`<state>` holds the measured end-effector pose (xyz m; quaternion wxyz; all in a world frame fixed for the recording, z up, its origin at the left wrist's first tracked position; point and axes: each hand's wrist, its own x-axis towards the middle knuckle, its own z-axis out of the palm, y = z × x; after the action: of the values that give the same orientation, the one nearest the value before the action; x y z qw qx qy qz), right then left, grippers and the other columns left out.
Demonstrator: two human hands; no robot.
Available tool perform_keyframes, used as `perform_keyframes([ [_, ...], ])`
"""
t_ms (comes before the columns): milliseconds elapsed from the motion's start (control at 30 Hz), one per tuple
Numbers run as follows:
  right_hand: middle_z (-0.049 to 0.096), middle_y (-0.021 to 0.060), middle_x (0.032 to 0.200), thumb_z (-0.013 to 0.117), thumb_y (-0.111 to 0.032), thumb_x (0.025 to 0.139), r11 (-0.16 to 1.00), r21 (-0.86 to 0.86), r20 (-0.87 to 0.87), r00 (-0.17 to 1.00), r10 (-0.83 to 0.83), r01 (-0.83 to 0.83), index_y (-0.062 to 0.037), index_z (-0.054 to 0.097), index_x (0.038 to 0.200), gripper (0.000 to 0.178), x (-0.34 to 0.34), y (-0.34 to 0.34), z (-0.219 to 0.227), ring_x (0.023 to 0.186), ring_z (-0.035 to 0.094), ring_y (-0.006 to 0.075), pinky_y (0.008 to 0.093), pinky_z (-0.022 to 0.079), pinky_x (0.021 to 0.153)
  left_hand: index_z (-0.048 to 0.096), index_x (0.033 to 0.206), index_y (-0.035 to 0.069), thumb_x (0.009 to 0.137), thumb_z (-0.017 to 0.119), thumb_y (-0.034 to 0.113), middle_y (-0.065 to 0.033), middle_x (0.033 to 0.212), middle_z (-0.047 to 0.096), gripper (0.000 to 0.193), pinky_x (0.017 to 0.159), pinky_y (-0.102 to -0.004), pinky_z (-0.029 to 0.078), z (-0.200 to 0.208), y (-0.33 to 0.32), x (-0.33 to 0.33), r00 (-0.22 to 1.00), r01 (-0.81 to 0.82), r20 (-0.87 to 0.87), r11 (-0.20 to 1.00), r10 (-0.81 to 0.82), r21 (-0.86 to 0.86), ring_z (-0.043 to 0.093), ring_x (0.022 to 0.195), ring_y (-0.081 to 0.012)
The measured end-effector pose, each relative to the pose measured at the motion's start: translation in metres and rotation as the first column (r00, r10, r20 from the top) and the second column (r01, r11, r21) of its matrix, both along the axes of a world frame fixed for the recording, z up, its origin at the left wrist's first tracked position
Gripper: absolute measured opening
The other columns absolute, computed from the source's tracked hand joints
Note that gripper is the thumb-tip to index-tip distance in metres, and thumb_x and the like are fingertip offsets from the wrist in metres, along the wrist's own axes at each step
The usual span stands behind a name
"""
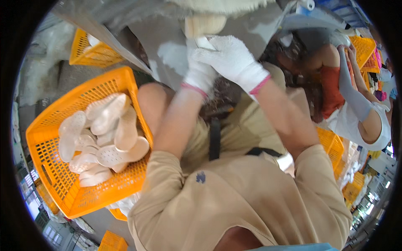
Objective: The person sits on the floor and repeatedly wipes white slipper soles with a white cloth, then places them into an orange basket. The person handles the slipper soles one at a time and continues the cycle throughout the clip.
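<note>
Head view: nearest, a beige shirt (238, 196) and bare forearms (278, 115) reaching away. On the left, an orange crate (113, 186) with a loose heap of pale insoles (121, 157), some dotted with small holes. Judging by heap and hands: one piece being worked, many lying aside, with no sure sign whether finished or waiting, so no telling how much is left. Farther off, in the middle, left hand (200, 69) and right hand (232, 58), both gloved in white and pressed close together. Right hand curled over with fingers closed; left hand partly hidden beside it, apparently closed too, around the same pale piece (204, 27). Firmness of grip impossible to tell. Beyond the gloves, that piece jutting away, far end at the near edge of a fuzzy white pad or wheel (222, 5); actual contact unclear. Far right, a co-worker in a white top (362, 129); far left, another orange crate (100, 54).
</note>
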<state>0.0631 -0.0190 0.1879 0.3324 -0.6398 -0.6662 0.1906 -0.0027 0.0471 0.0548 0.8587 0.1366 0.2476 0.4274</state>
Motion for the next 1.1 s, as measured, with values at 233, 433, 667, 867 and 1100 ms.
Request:
perform_keyframes([
  [233,0.074,0.0229,0.112,0.079,-0.04,0.079,0.955,-0.296,-0.193,0.977,-0.094,0.034,0.0011,0.064,0.131,0.068,-0.003,-0.025,-0.004,0.105,0.074,0.0331,0.0385,0.06,0.091,0.063,0.117,0.008,0.098,0.041,0.064,-0.0166,0.097,0.068,0.063,0.074,-0.0512,0.058,-0.013,0.033,-0.01,0.926,0.168,0.338,0.985,-0.171,0.039,0.068,0.083,-0.0378],
  [433,0.063,0.0213,0.106,0.07,-0.034,0.088,0.953,-0.183,0.5,0.812,0.302,-0.242,-0.0017,0.07,0.099,0.034,-0.016,-0.067,0.029,0.09,0.067,0.0417,0.0499,0.057,0.077,0.06,0.124,0.006,0.094,0.038,0.07,-0.0216,0.099,0.067,0.074,0.074,-0.0544,0.057,-0.009,0.006,-0.012,0.918,0.187,0.361,0.982,-0.163,-0.031,0.067,0.084,-0.0418],
  [667,0.074,0.0148,0.098,0.081,-0.032,0.081,0.986,0.112,0.327,0.932,-0.155,0.125,-0.0071,0.07,0.109,0.039,-0.017,-0.073,0.014,0.088,0.073,0.0364,0.0406,0.059,0.075,0.055,0.131,0.003,0.09,0.033,0.077,-0.0275,0.102,0.066,0.087,0.074,-0.0582,0.056,-0.003,0.011,-0.013,0.7,0.389,0.69,0.909,-0.185,-0.151,0.065,0.084,-0.0464],
  [867,0.073,0.0155,0.081,0.079,-0.038,0.082,0.991,0.128,0.482,0.87,-0.104,0.047,-0.0066,0.073,0.1,0.037,0.0,-0.04,0.01,0.075,0.073,0.0344,0.0392,0.059,0.065,0.044,0.153,0.004,0.102,0.057,0.044,-0.0232,0.137,0.061,0.066,0.102,-0.0437,0.057,-0.041,0.026,0.0,0.802,0.189,0.538,0.965,-0.259,0.182,0.064,0.124,-0.0351],
  [1100,0.072,0.0152,0.078,0.074,-0.042,0.078,0.989,0.121,0.339,0.932,-0.127,0.091,-0.0121,0.074,0.098,0.036,-0.003,-0.02,-0.004,0.075,0.074,0.0345,0.0444,0.058,0.065,0.047,0.149,-0.001,0.108,0.033,0.047,-0.0188,0.128,0.068,0.064,0.097,-0.0465,0.06,-0.001,0.024,-0.018,0.987,0.054,-0.161,0.982,-0.025,0.183,0.069,0.114,-0.0358],
])
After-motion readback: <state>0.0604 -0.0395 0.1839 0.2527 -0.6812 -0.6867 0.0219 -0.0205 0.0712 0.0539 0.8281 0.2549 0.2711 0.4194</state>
